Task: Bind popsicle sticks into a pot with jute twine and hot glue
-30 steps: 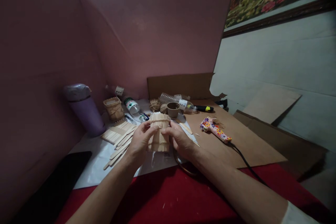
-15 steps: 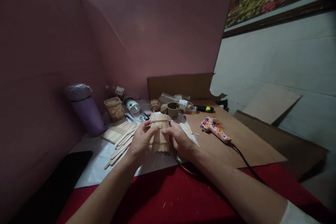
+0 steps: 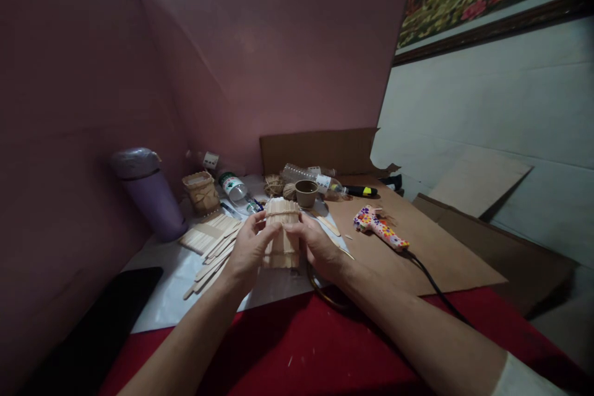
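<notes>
A small round basket of upright wooden craft sticks (image 3: pixel 281 235) stands on the white sheet, with a band of twine near its top. My left hand (image 3: pixel 249 252) grips its left side, fingers curled round it. My right hand (image 3: pixel 317 246) grips its right side, thumb pressed on the front. A heap of loose craft sticks (image 3: pixel 211 240) lies just left of my left hand. A brown ring (image 3: pixel 320 292) lies under my right wrist.
A flower-patterned glue gun (image 3: pixel 379 228) with a black cord lies on brown cardboard (image 3: pixel 431 260) to the right. Behind are a small brown cup (image 3: pixel 306 193), twine balls (image 3: pixel 275 185), plastic bottles (image 3: pixel 237 190), another small stick basket (image 3: pixel 201 192) and a purple flask (image 3: pixel 148 192). A dark phone (image 3: pixel 97 328) lies at the left front.
My hands shifted very slightly on the stick basket; it stays in the same place. Nothing else moved.
</notes>
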Demonstrator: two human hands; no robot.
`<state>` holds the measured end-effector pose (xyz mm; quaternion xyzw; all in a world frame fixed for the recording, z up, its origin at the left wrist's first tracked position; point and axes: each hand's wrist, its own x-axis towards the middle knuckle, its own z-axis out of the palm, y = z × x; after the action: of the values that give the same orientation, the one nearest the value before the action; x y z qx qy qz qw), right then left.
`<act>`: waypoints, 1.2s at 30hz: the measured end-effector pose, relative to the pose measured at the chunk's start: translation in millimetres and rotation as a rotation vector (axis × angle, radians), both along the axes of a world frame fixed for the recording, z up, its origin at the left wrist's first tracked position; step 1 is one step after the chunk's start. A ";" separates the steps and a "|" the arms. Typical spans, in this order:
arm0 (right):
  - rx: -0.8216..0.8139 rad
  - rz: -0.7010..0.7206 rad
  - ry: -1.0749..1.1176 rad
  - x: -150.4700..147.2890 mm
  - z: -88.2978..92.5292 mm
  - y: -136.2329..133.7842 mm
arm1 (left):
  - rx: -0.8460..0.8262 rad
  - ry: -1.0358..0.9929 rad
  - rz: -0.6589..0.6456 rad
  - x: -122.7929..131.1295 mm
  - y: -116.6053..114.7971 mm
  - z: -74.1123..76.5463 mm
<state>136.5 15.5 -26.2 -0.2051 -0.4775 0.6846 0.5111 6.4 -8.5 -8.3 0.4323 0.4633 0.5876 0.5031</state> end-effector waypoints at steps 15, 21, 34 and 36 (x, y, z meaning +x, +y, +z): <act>0.006 -0.004 -0.008 -0.6 -2.0 1.8 | -0.038 0.011 0.016 1.6 -3.0 3.5; -0.022 -0.023 -0.011 -1.7 0.1 1.6 | -0.032 -0.007 0.022 0.1 -2.3 1.5; -0.020 0.000 0.010 -1.9 -5.4 5.8 | -0.024 -0.016 0.018 1.1 -1.6 -0.7; -0.024 -0.006 -0.006 -2.0 -4.8 5.3 | -0.025 -0.013 0.022 0.6 -1.6 -0.7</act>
<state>134.6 20.9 -31.0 -0.2147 -0.4703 0.6879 0.5094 7.1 -10.1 -9.0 0.4171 0.4718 0.5902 0.5050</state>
